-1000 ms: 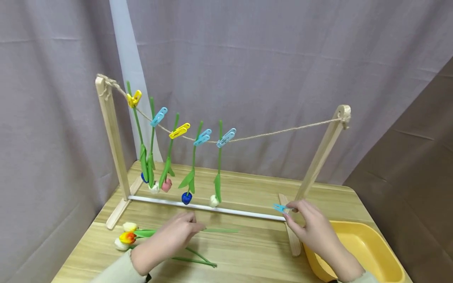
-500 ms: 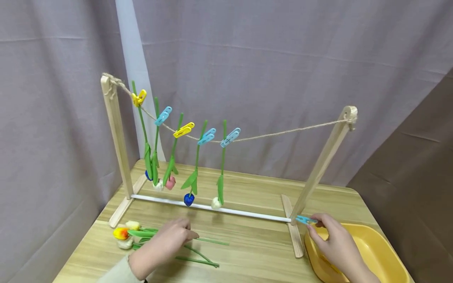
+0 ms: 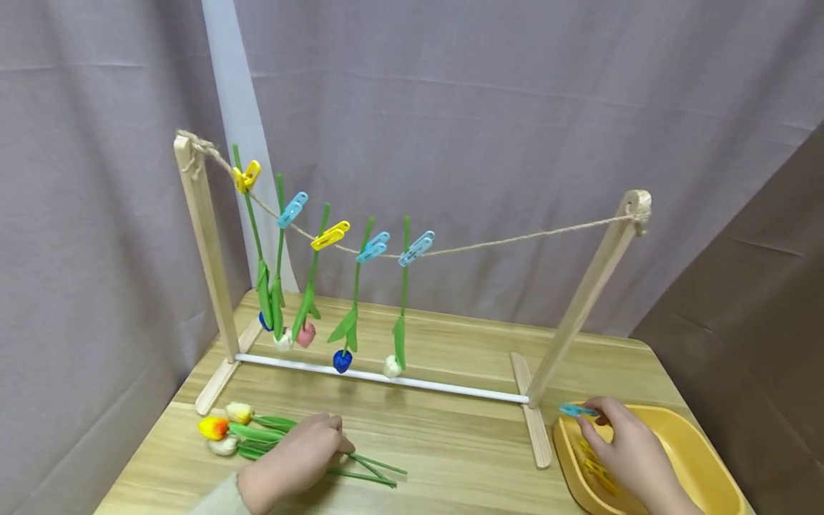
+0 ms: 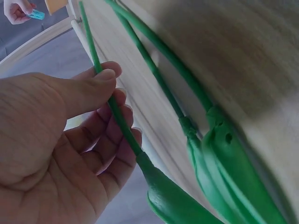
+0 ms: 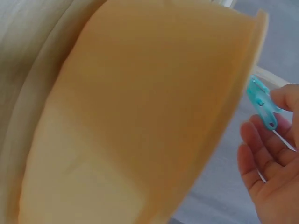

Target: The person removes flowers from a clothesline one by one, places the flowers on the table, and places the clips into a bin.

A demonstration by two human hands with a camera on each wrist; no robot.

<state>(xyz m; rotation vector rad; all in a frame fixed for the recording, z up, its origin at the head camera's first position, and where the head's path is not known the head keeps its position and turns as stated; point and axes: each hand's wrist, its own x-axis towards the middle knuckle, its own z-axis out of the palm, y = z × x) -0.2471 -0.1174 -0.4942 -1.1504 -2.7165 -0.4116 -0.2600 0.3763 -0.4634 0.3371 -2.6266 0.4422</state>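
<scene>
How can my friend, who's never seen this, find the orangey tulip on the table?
In the head view, find the wooden stand, then the table just in front of its left foot. Three tulips lie there, stems toward the left hand. Yours is the orange-and-yellow tulip; its neighbours, a pale yellow tulip and a whitish tulip, have no orange.

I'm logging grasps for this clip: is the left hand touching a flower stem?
Touching. The left wrist view shows it plainly: the left hand pinches a green stem between its thumb and fingers.
</scene>
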